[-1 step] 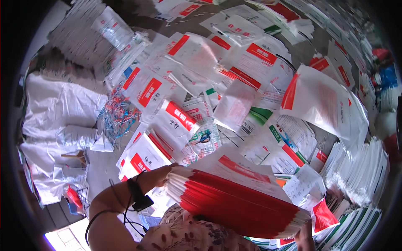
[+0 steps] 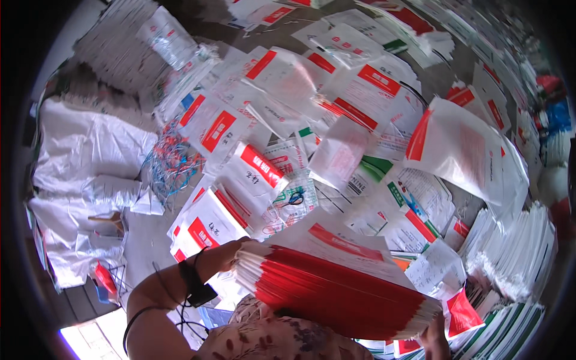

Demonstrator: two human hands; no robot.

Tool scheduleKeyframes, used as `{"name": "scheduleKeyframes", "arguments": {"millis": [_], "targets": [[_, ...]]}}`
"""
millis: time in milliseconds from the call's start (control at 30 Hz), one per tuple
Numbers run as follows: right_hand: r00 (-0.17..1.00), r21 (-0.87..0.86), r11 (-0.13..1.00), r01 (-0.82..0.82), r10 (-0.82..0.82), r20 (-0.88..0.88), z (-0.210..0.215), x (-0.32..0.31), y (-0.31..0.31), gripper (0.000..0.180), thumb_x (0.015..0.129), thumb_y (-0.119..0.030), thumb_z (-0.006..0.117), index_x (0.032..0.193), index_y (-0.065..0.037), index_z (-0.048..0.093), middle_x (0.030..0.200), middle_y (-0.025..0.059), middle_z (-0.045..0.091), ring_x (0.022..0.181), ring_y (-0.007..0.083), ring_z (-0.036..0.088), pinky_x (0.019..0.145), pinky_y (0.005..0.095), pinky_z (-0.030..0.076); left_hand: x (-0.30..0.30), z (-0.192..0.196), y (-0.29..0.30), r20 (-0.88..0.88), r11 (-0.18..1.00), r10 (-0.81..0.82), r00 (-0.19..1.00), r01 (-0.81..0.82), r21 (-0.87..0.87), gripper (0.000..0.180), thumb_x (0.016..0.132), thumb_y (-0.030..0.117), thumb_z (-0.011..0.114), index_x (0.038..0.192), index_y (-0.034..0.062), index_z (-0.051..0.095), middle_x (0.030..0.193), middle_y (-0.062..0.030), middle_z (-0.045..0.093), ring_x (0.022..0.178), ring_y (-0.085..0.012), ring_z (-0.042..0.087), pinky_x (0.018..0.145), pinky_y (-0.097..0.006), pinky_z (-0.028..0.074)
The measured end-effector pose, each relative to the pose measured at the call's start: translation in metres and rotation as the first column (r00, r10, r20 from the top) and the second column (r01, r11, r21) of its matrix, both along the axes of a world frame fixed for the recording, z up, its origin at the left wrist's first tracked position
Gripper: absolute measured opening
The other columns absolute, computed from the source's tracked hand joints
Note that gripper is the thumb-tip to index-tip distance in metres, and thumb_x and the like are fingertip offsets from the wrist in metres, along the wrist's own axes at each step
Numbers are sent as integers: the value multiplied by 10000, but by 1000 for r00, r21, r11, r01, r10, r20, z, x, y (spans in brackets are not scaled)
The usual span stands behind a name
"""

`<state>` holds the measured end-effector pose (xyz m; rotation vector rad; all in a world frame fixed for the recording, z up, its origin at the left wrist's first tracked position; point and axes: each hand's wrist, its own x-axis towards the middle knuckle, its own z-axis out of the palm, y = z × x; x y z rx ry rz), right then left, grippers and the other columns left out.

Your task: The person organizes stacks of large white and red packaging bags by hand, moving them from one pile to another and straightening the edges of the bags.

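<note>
I hold a thick stack of white paper bags with red edges (image 2: pixel 336 291) in front of my chest, slanting down to the right. My left hand (image 2: pixel 231 253) grips the stack's upper left end; a black band (image 2: pixel 197 283) sits on that wrist. At the lower right end, my right hand (image 2: pixel 435 337) holds the stack from below, and only its fingers show. A flat white bag with a red stripe (image 2: pixel 345 240) lies on top of the stack.
Loose white bags with red labels (image 2: pixel 258 165) cover the floor ahead. A pair of blue-handled scissors (image 2: pixel 294 197) lies among them. A tangle of blue and red strings (image 2: pixel 171 159) is to the left, by white sacks (image 2: pixel 84 150). Stacked bags (image 2: pixel 510 252) stand right.
</note>
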<state>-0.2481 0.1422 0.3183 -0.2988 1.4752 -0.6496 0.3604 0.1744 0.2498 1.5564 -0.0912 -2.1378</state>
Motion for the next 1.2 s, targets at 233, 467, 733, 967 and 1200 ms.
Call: {"name": "scheduleKeyframes", "arguments": {"millis": [233,467,733,967,1200], "targets": [[914,-66,954,-291,298,274,-42,127,-90,547,1025,-494,402,1302,-41,532,1256,103,625,1155,237,616,989,418,509,66,70,127,29,896,439,898,-435,-87,405,974,312,553,1246,16,598,1164,-129,693,1043,-243,693,952,-427,553],[747,50,770,-636,598,291,-64,333,-205,539,1070,-441,240,1361,-49,469,1273,129,599,1181,263,598,1059,420,458,135,106,194,59,625,772,633,-740,-248,649,985,556,481,1330,10,540,1285,-139,638,1161,-277,632,1008,-457,511],[513,3,521,-854,839,182,-12,573,-329,520,1041,-419,263,1239,-45,564,1151,138,655,1055,233,644,936,394,502,184,100,173,-39,225,968,249,-924,-308,554,995,426,478,1319,-21,527,1308,-165,613,1173,-307,616,1018,-481,500],[455,19,456,-890,881,133,-15,692,-455,560,1032,-488,280,1204,-48,581,1091,120,662,999,212,646,879,391,515,280,84,28,-8,188,980,199,-937,-294,564,1003,434,454,1327,-21,520,1315,-168,607,1180,-313,611,1023,-484,496],[502,220,461,-859,844,189,-16,808,-641,569,1049,-484,263,1272,-58,567,1187,118,664,1071,219,636,954,419,491,414,85,-171,15,307,950,313,-919,-249,573,1010,443,429,1335,-22,513,1322,-171,601,1187,-318,605,1027,-487,492]]}}
